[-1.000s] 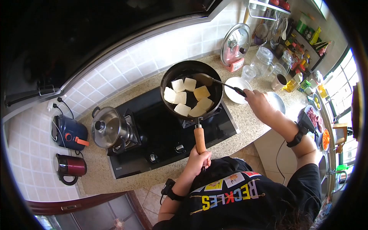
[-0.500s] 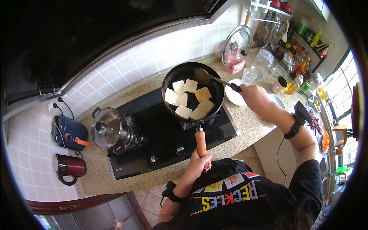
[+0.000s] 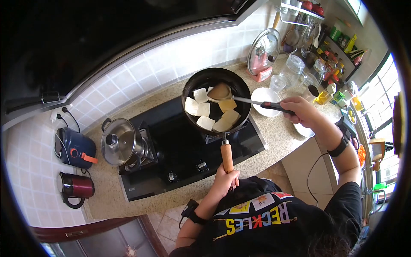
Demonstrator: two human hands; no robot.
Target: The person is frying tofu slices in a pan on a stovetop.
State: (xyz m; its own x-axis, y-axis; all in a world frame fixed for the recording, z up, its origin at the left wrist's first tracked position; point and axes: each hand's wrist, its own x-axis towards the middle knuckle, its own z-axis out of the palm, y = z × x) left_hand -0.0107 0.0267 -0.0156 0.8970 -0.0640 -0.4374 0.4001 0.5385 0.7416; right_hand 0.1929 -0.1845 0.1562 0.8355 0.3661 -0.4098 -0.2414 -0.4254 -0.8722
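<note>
The left hand (image 3: 226,181) is closed around the wooden handle of a dark frying pan (image 3: 216,76), which sits over the right end of a black gas stove (image 3: 182,137) set into the speckled desk (image 3: 107,201). The right hand (image 3: 302,112) is wrapped around the dark grip of a spatula (image 3: 270,106), whose shaft crosses above a white plate (image 3: 262,93) and over the pan's rim. Its broad blade lies inside the pan, covering most of one pale slice; whether it touches that slice cannot be told. Other square slices (image 3: 200,95) lie flat around it, mostly white, some of them touching, and one slice (image 3: 227,105) just below the blade has a golden-yellow top. A lidded steel pot (image 3: 122,147) sits on the left burner. Beyond the pan, a glass lid (image 3: 262,49) stands upright in a pink holder (image 3: 262,76), near some clear pitchers (image 3: 293,70).
</note>
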